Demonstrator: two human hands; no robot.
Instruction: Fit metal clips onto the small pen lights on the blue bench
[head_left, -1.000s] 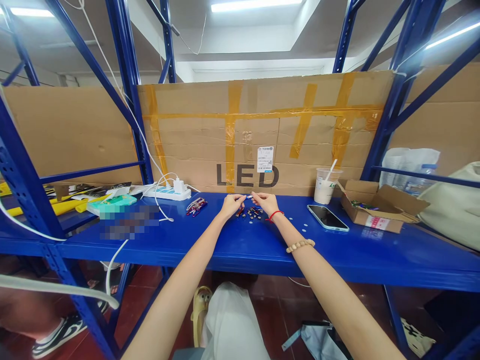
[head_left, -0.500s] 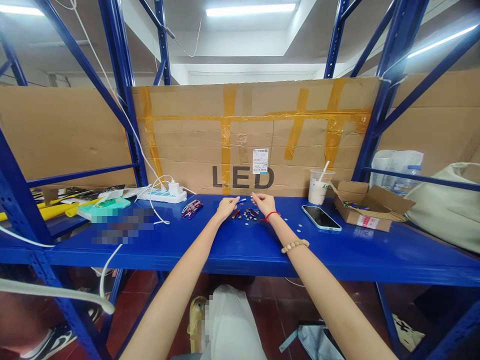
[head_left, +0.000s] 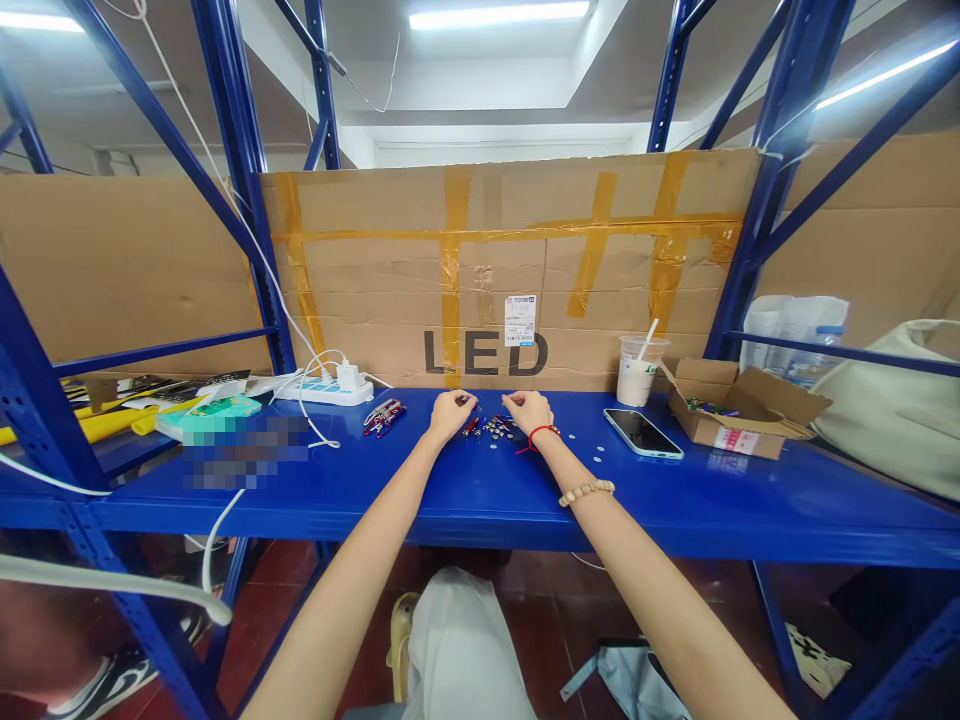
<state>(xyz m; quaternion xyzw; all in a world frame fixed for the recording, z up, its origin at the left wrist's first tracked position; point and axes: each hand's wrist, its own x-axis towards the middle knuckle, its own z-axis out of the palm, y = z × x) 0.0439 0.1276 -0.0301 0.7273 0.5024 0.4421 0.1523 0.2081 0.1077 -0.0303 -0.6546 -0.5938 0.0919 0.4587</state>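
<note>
My left hand [head_left: 451, 412] is closed in a pinch above the blue shelf top [head_left: 360, 485], with a tiny dark bit showing at its fingertips, too small to name. Facing it, my right hand [head_left: 531, 410] has thumb and fingers pinched together; whatever they hold, if anything, is hidden. Between and just below both hands lies a loose pile of small metallic parts [head_left: 499, 428]. Beside the left hand are small red parts [head_left: 472, 428]. A bundle of small red and purple pieces [head_left: 385, 418] lies farther left.
A phone [head_left: 643, 433], a drink cup [head_left: 637, 375] with a straw and an open cardboard box [head_left: 739, 405] stand to the right. On the left are a white power strip [head_left: 322, 390] and cables. A cardboard panel [head_left: 367, 280] closes the back.
The small blue piece that stuck out from my left fingertips no longer shows plainly. My left hand has turned slightly and its fingers are more curled. The right hand has barely shifted.
</note>
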